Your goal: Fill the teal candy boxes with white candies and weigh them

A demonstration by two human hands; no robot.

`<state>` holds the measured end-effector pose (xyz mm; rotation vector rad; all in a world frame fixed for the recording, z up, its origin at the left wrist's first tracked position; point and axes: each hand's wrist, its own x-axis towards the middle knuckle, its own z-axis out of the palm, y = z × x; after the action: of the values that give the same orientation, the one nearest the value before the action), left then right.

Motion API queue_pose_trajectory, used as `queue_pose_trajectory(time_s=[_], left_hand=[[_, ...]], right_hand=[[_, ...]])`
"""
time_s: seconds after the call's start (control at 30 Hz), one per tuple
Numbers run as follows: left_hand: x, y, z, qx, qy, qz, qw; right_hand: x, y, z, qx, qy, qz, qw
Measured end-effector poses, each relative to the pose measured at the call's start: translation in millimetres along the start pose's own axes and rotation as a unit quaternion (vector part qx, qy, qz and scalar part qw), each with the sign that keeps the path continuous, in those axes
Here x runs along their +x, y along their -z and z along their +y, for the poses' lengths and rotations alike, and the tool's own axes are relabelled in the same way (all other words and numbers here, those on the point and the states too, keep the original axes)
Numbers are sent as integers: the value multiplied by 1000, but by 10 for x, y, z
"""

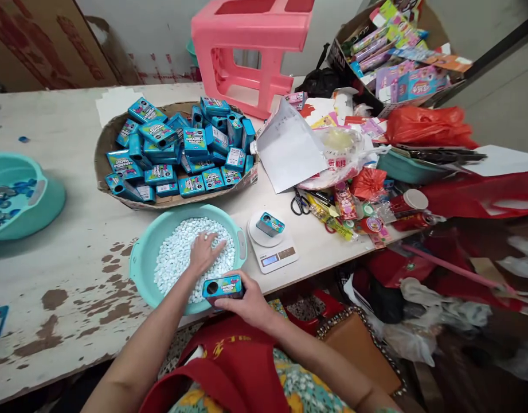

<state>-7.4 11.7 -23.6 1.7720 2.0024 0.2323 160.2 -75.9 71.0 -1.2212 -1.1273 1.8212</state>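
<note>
Head view: left hand (204,250) lies spread, fingers loose, on the white candies (178,258) in the teal basin (141,264) at the table's (66,229) near edge. Right hand (246,301) grips a blue box (223,287) just over the basin's near rim. Beside the basin a scale (274,252) carries another box (270,224).

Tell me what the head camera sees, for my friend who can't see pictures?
A person's left hand digs into small white candies in a teal basin, while the right hand holds a small blue box at its rim. Beyond are a kitchen scale bearing another blue box and a tray of blue boxes.
</note>
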Motion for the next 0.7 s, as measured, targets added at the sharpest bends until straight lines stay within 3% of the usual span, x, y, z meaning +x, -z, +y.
queue_pose_trajectory(time_s=[0.1,0.17,0.27,0.33,0.37,0.43,0.53,0.6,0.7], left_hand=[[-178,-36,74,26,-61,-50,997],[-302,-5,-1,29,-76,-61,995],[-392,96,-199,-37,-15,-22,999],[-388,213,-281,-162,64,27,984],[-377,287,-289,-250,102,49,962],[-358,458,-235,-441,152,87,880],[-363,704,-47,-643,138,131,742],[-378,816,71,-702,113,153,686],[-384,890,159,-741,100,190,636]], right_hand=[[65,17,-27,-11,24,54,998],[150,36,-47,-46,55,97,993],[304,61,-65,-94,92,127,983],[411,58,-72,-131,114,127,977],[465,47,-72,-158,129,126,971],[566,-4,-67,-223,163,118,954],[685,-138,-45,-320,199,95,921],[733,-238,-32,-368,205,79,904],[752,-344,-44,-411,201,65,887]])
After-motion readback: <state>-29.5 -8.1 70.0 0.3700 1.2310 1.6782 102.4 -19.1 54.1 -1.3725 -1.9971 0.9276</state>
